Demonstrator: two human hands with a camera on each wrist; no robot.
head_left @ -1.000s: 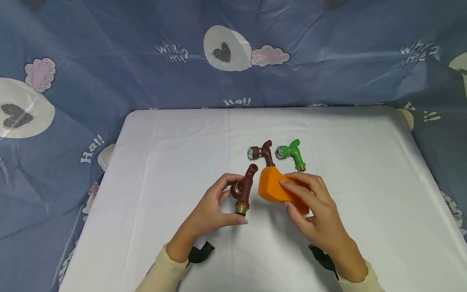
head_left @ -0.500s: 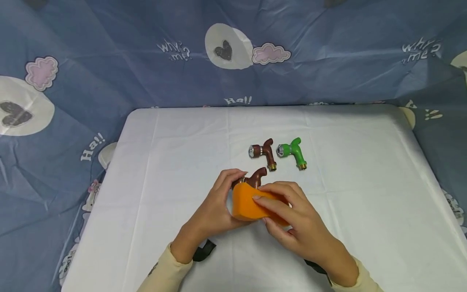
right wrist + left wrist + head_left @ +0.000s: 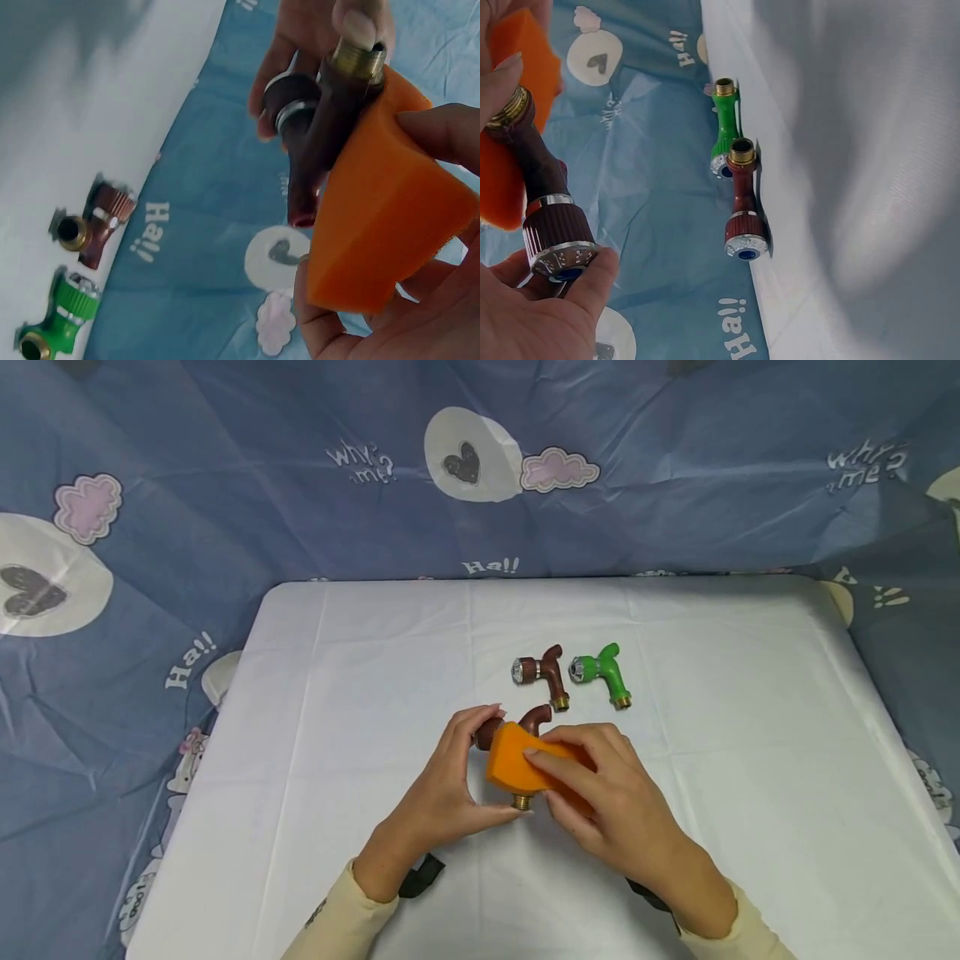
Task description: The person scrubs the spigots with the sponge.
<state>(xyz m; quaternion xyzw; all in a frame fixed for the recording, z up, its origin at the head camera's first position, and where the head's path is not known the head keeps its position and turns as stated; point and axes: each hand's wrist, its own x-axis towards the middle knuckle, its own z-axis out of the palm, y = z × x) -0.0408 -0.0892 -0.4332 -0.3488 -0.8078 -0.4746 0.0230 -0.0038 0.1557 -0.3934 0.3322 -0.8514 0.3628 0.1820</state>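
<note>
A dark red-brown faucet [image 3: 330, 120] with a brass threaded end is held up by my left hand [image 3: 442, 793]. In the left wrist view, the fingers are at its ribbed knob [image 3: 559, 232] and the thumb at the brass end [image 3: 511, 109]. My right hand [image 3: 622, 793] grips an orange sponge [image 3: 517, 760] between thumb and fingers. The sponge lies against the faucet's body and hides much of it in the head view; the spout [image 3: 536, 718] and brass end stick out past it.
Farther back on the white table [image 3: 360, 677] lie a second red-brown faucet [image 3: 553, 681] and a green faucet [image 3: 609, 677], side by side. A blue patterned cloth [image 3: 300, 510] hangs behind the table.
The right hand has brought the sponge left onto the faucet, then shifted it slightly up, exposing the brass end. The left hand has turned the faucet so its knob points left.
</note>
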